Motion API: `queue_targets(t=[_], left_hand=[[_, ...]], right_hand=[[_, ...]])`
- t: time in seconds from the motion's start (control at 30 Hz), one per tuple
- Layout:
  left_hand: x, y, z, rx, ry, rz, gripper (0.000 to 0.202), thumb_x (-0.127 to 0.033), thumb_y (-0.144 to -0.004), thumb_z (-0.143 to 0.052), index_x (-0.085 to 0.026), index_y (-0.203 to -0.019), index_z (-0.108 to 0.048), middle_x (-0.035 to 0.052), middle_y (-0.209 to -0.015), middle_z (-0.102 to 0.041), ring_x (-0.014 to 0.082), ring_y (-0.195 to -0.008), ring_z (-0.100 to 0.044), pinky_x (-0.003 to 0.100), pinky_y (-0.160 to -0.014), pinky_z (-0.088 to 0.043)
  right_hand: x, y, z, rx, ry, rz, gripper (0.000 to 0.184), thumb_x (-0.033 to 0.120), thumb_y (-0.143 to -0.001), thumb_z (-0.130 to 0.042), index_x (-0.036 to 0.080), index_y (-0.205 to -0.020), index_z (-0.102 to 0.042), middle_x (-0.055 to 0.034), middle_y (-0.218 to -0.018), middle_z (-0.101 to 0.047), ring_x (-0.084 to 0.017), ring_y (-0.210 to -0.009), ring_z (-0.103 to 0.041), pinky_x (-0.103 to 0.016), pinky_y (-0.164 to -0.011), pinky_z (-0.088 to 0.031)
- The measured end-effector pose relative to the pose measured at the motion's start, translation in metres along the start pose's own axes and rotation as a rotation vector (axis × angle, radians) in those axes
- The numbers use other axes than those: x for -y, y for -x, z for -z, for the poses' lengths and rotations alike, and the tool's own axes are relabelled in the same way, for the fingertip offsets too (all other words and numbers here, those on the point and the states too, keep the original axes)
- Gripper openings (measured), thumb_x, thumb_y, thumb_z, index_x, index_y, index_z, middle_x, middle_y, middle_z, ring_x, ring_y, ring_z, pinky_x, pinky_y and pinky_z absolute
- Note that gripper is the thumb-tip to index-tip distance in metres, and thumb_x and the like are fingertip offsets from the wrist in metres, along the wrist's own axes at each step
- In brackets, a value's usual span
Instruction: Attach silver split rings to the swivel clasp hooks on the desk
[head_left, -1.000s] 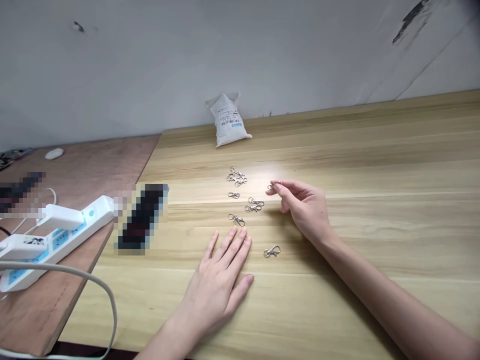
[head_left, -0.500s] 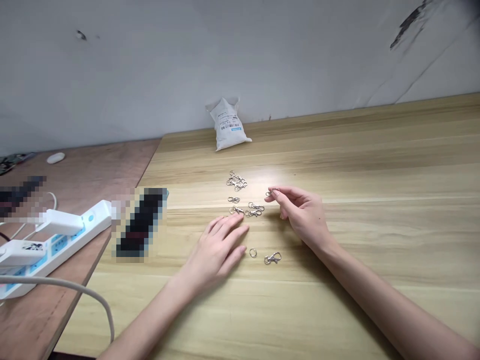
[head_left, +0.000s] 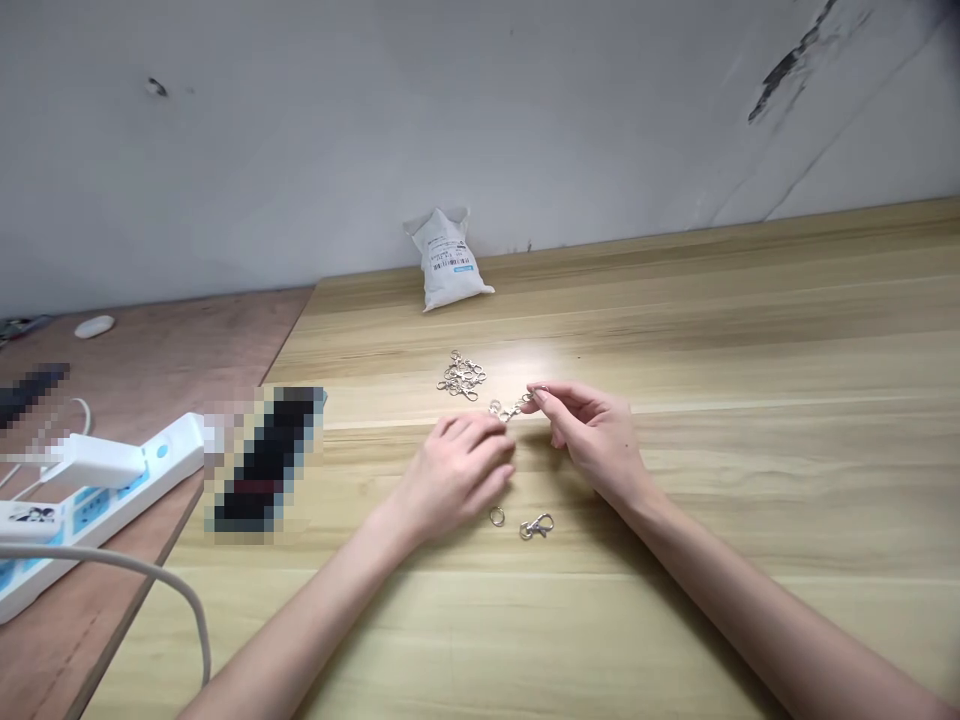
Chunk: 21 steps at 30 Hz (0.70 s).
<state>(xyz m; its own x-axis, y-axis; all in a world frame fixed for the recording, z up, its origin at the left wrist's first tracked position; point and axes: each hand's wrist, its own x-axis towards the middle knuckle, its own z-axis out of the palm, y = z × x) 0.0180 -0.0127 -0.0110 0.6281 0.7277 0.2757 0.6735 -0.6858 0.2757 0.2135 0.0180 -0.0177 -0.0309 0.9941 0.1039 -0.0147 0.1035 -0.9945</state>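
Small silver lobster clasps lie scattered on a light wooden table (head_left: 750,330). My left hand (head_left: 457,470) is curled, its fingertips pinched on a clasp (head_left: 496,410) just above it. My right hand (head_left: 589,435) is pinched too, holding a small metal piece (head_left: 527,398) at its fingertips, close to the left hand's clasp. A heap of clasps (head_left: 460,374) sits just beyond both hands. Near my wrists lie a loose split ring (head_left: 496,516) and one single clasp (head_left: 537,526).
A small white bag (head_left: 446,260) with a label leans against the grey wall. On a reddish board (head_left: 150,350) to the left lie a white power strip (head_left: 90,480) with plugs and cable, a blurred dark object (head_left: 262,460) and a small white oval thing (head_left: 94,326).
My left hand rose from lying flat, moved forward and curled onto a clasp, uncovering the split ring. My right hand drew slightly left, so both hands' fingertips now meet.
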Motion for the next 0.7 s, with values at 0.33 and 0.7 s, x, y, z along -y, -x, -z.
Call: queue_targets(t=[0.33, 0.7], left_hand=[[-0.015, 0.029, 0.016, 0.067, 0.037, -0.090, 0.012, -0.022, -0.091, -0.058, -0.020, -0.100, -0.064, 0.0061, -0.102, -0.066, 0.0193, -0.092, -0.058, 0.034, -0.080, -0.045], [-0.016, 0.019, 0.021, 0.228, 0.418, 0.241, 0.005, -0.017, -0.087, -0.062, -0.018, -0.081, -0.061, 0.0020, -0.081, -0.062, 0.0158, -0.078, -0.054, 0.028, -0.070, -0.045]], right_hand=[[0.001, 0.000, 0.000, 0.015, 0.021, -0.001, 0.025, 0.037, -0.086, -0.064, 0.014, -0.095, -0.073, -0.0066, -0.082, -0.073, -0.006, -0.047, -0.043, -0.023, -0.044, -0.038], [0.001, 0.000, 0.000, 0.017, 0.012, 0.014, 0.025, 0.035, -0.086, -0.064, 0.013, -0.094, -0.073, -0.0066, -0.081, -0.073, -0.006, -0.046, -0.043, -0.022, -0.044, -0.038]])
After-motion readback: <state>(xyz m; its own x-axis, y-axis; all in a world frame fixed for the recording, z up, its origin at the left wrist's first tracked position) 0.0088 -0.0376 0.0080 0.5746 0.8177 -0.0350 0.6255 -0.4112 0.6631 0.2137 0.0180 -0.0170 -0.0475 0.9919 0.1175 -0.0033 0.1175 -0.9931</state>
